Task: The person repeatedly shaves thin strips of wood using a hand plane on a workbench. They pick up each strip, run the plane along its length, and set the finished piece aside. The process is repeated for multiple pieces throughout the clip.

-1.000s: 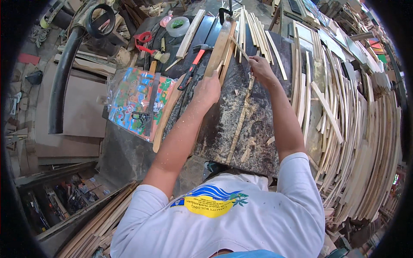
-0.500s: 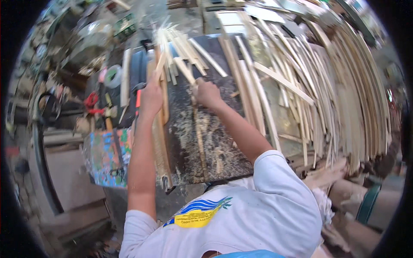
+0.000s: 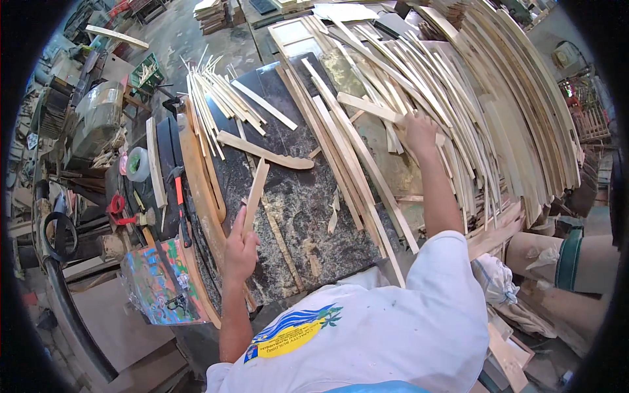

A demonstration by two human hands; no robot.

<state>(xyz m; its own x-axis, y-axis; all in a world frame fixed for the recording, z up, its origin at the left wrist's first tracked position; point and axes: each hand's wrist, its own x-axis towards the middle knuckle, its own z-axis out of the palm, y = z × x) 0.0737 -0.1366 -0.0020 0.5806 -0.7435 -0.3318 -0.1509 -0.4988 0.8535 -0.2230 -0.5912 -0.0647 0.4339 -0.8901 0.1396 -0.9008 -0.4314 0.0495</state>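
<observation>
My left hand (image 3: 240,254) is closed around the lower end of a short wooden strip (image 3: 257,191), which points up and away over the dark, sawdust-covered worktable (image 3: 288,226). Out to the right, my right hand (image 3: 421,134) grips a flat wooden slat (image 3: 367,106) near its right end, above a heap of long, thin wood strips (image 3: 452,108). Between the hands, a wooden piece with a notched, curved end (image 3: 265,150) lies across the table. Beyond it, a fan of thin sticks (image 3: 216,101) rests at the far left of the tabletop.
Long boards (image 3: 354,160) lie along the table's right side. At the left are a hammer with a red and black handle (image 3: 181,203), a tape roll (image 3: 137,164) and a colourful patterned sheet (image 3: 160,281). Curved planks (image 3: 524,118) are stacked at far right.
My right hand has let go of the notched wooden piece, now lying on the table, and moved right onto the slat. My left hand has drawn nearer with its strip. The view has shifted.
</observation>
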